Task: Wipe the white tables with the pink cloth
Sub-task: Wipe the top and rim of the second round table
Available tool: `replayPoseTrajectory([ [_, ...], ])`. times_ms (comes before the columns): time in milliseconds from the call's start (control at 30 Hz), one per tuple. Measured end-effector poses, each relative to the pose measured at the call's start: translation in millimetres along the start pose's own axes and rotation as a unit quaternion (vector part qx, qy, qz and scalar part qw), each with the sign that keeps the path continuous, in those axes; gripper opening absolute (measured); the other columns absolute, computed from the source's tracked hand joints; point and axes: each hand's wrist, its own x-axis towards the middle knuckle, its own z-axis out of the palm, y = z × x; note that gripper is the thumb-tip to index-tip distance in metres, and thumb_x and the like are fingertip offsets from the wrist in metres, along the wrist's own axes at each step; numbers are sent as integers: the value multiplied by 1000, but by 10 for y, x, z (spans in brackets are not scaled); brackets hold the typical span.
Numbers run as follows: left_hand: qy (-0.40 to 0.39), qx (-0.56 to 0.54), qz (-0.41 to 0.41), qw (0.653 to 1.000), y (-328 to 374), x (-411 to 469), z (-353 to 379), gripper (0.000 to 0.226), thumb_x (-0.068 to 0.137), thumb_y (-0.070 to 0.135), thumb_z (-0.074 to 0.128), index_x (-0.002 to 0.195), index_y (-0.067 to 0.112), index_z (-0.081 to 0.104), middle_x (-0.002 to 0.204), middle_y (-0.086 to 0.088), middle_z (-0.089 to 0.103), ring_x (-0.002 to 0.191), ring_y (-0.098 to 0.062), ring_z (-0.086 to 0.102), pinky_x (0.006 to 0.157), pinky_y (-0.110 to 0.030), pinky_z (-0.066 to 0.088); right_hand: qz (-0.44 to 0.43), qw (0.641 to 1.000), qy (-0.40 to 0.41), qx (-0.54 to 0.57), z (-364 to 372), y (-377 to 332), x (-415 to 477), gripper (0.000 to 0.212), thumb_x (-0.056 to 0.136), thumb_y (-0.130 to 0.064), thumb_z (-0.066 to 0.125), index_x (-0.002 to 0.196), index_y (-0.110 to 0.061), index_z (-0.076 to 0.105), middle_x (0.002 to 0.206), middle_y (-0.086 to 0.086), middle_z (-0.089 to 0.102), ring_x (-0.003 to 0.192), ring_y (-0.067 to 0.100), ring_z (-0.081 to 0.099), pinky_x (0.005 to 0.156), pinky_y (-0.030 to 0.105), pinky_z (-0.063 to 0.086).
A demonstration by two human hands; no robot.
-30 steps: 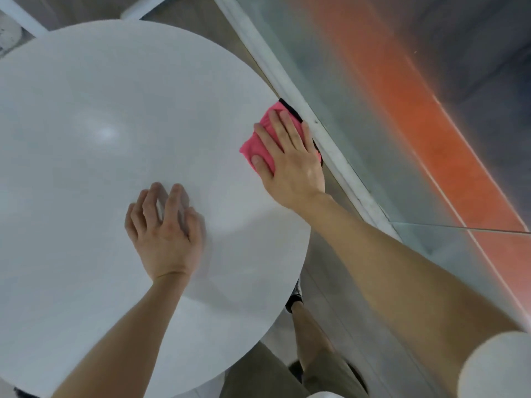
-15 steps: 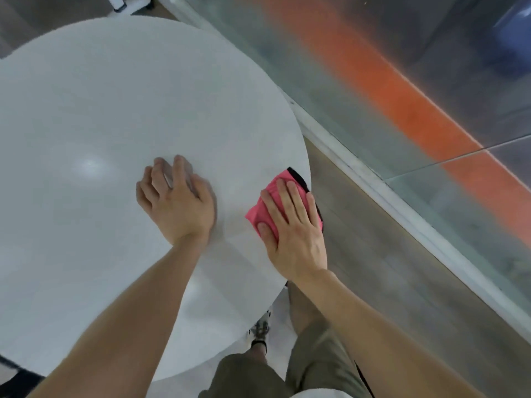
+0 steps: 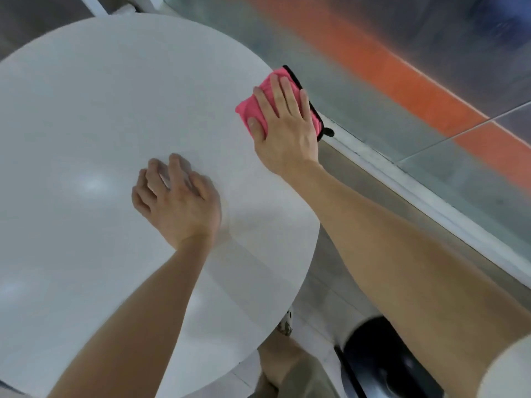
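My right hand presses the pink cloth flat, fingers straight. Its black-trimmed long edge follows the white table rim.

L hand bent; R hand flat

Left forearm and right forearm are bare; 1 white short sleeve caps the right arm. Beside the near edge of the white table: olive shorts, 1 patterned shoe.
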Motion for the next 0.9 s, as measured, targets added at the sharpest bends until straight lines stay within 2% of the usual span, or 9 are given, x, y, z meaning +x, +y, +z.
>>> replayPoseTrajectory([
  [133, -21, -9, 6, 1000, 1, -50, -12, 38, 101, 37, 45, 137, 31, 56, 155, -4, 48, 147, -34, 40, 124, -54, 26, 24, 999, -24, 5, -5, -66, -1047, 64, 117, -49, 20, 174, -20, 19, 182, 11, 12, 169, 25, 0, 136, 53, 2],
  [233, -24, -11, 17, 1000, -32, -29, -30, 40, 102, 39, 41, 137, 28, 57, 156, -9, 49, 147, -37, 41, 123, -56, 28, -19, 998, -64, 2, -51, -283, -1979, 64, 118, -48, 22, 174, -18, 17, 182, 11, 9, 169, 26, -3, 136, 54, 4],
  [300, -26, -16, 13, 999, -12, -19, -35, 40, 103, 40, 40, 137, 27, 56, 156, -10, 49, 147, -38, 41, 123, -56, 27, -43, 995, -85, 2, -66, -307, -2285, 64, 117, -50, 25, 174, -21, 20, 182, 9, 11, 169, 26, -1, 136, 55, 7],
  [367, -27, -15, 24, 999, -28, -34, -29, 41, 102, 40, 40, 137, 27, 56, 156, -11, 49, 147, -39, 41, 124, -57, 27, -79, 994, -78, 6, -65, -193, -2232, 63, 116, -53, 30, 172, -24, 29, 181, 6, 18, 169, 23, 5, 136, 54, 8],
  [433, -38, -15, 33, 999, -38, -22, -37, 42, 103, 40, 39, 138, 25, 57, 154, -11, 50, 145, -39, 43, 123, -57, 28, -79, 995, -54, -3, -65, -33, -1849, 62, 114, -56, 33, 170, -27, 34, 180, 4, 22, 169, 22, 8, 136, 53, 8],
  [567, -105, -2, 87, 991, -182, 76, -217, 44, 103, 46, 41, 140, 28, 56, 150, -10, 50, 139, -39, 44, 116, -55, 34, 4, 999, -44, -23, -137, 107, -936, 67, 112, -59, 21, 172, -29, 27, 182, 2, 12, 169, 20, 1, 136, 50, 0],
  [667, -166, -43, 169, 971, -563, 76, -457, 44, 101, 40, 56, 143, 26, 59, 155, -8, 49, 141, -37, 45, 117, -52, 37, 24, 999, -34, -28, -32, -92, -1096, 68, 113, -56, 15, 174, -25, 20, 182, 9, 9, 169, 24, 0, 136, 51, -2],
  [767, -100, -82, 208, 970, -1090, -289, -721, 38, 102, 29, 57, 136, 15, 64, 155, -12, 54, 141, -37, 50, 117, -51, 40, 0, 999, -32, -34, 33, -524, -2008, 66, 116, -51, 20, 173, -17, 22, 181, 16, 14, 169, 30, 3, 135, 57, 6],
  [900, -28, -103, 187, 977, -1773, -944, -868, 34, 104, 22, 61, 135, 8, 64, 152, -15, 57, 139, -38, 54, 118, -52, 39, -135, 986, -79, -49, 112, -985, -2999, 66, 117, -49, 29, 171, -11, 28, 180, 19, 16, 169, 35, 4, 133, 64, 11],
])
